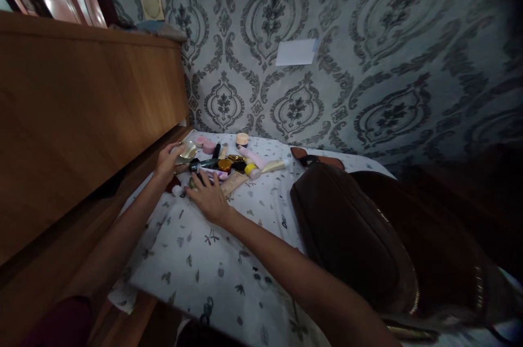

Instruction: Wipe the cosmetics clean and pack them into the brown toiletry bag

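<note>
- Grey patterned wallpaper (273,14) stands behind a bed-like surface with a white printed cloth (180,260); a brown wooden furniture piece (90,96) is along the nine o'clock side of the view.
- Small cosmetic things lie in one loose group on this cloth, at ten o'clock from the dark bag (347,227).
- Handling of these things seems unfinished: the tubes and jars point in many directions, and several touch or overlap. No neat row is visible, so much of the group looks not yet arranged.
- From the right hand (209,197), a purple-and-white tube (222,175) is at about twelve o'clock, just beside the fingers; a beige tube (234,183) is at two o'clock, and a jar with a cream lid (242,140) is at one o'clock, near the wall.
- This right hand is wide, palm down, with its fingers spread over the near edge of the group; its forearm comes from four o'clock.
- At ten o'clock from it, the left hand (165,162) reaches with bent fingers to a round shiny container (188,150). Its fingertips seem to meet the rim, but one cannot tell if they grip it. Its forearm comes from seven o'clock.
</note>
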Motion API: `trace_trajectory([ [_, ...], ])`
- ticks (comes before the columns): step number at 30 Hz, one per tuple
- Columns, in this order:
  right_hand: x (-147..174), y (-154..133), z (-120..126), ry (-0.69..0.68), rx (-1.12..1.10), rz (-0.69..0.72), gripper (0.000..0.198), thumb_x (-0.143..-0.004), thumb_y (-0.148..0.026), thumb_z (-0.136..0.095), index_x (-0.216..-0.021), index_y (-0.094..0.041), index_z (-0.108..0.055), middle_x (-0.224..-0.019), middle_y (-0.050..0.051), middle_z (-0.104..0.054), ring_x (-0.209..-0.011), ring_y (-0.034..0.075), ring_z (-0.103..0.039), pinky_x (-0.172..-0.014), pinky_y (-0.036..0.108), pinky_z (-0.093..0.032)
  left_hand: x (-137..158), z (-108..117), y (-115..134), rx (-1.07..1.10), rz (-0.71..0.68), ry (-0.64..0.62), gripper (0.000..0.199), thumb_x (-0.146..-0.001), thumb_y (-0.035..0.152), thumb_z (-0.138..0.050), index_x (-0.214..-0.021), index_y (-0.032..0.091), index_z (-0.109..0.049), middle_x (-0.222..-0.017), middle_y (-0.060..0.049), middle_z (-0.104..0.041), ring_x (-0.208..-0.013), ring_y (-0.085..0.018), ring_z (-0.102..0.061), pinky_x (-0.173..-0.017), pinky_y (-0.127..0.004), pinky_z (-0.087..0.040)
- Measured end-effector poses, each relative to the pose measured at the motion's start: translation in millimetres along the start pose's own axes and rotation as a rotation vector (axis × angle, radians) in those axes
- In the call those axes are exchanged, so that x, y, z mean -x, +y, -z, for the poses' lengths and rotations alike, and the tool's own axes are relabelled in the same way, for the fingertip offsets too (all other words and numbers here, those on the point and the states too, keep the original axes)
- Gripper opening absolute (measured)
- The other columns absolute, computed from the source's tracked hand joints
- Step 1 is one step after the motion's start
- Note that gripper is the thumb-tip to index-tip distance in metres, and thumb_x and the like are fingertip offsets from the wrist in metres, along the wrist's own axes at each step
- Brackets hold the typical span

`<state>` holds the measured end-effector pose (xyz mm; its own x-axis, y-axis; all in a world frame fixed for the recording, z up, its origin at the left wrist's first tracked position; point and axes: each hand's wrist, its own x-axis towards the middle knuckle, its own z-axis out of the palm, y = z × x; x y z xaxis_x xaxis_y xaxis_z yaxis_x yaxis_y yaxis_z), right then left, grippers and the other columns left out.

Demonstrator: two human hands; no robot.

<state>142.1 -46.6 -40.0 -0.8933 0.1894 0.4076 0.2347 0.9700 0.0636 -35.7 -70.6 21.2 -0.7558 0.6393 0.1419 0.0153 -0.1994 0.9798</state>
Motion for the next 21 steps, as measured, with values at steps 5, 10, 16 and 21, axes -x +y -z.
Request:
trace_trajectory([
  [5,-9,6,4,-0.075,-0.132,-0.101,0.054,-0.092,-0.040,-0.061,-0.142,-0.023,-0.050,-0.159,0.018,-0.031,-0.147,0.042,-0.023,-0.111,0.071,-0.020,34,5,9,0.134,0.044,-0.107,0.044,-0.058,0.044,-0.078,-0.089,0.015,-0.068,-0.084,-0.003,-0.070,-0.071,-0.016,-0.064,-0.058,-0.025,-0.053],
  [10,17,9,14,0.045,-0.421,-0.199,0.052,-0.091,-0.040,-0.061,-0.137,-0.017,-0.053,-0.153,0.019,-0.038,-0.145,0.037,-0.029,-0.115,0.062,-0.026,72,-1,11,0.203,0.127,-0.219,0.037,-0.065,0.041,-0.076,-0.091,0.015,-0.070,-0.086,-0.004,-0.073,-0.074,-0.018,-0.067,-0.058,-0.025,-0.055],
  [16,78,5,39,0.388,-0.830,-0.372,0.084,-0.083,-0.044,-0.069,-0.152,-0.018,-0.027,-0.155,0.017,-0.038,-0.143,0.028,-0.037,-0.117,0.046,-0.033,125,-25,2,0.254,0.305,-0.380,0.037,-0.072,0.043,-0.073,-0.098,0.018,-0.070,-0.097,-0.006,-0.074,-0.086,-0.022,-0.069,-0.062,-0.028,-0.057],
  [21,121,-2,56,0.416,-0.938,-0.460,0.065,-0.079,-0.038,-0.074,-0.135,-0.019,-0.046,-0.133,0.012,-0.059,-0.124,0.025,-0.056,-0.107,0.040,-0.043,163,-50,-24,0.019,0.349,-0.590,0.046,-0.077,0.058,-0.068,-0.102,0.020,-0.072,-0.103,-0.008,-0.074,-0.099,-0.026,-0.068,-0.065,-0.029,-0.057],
])
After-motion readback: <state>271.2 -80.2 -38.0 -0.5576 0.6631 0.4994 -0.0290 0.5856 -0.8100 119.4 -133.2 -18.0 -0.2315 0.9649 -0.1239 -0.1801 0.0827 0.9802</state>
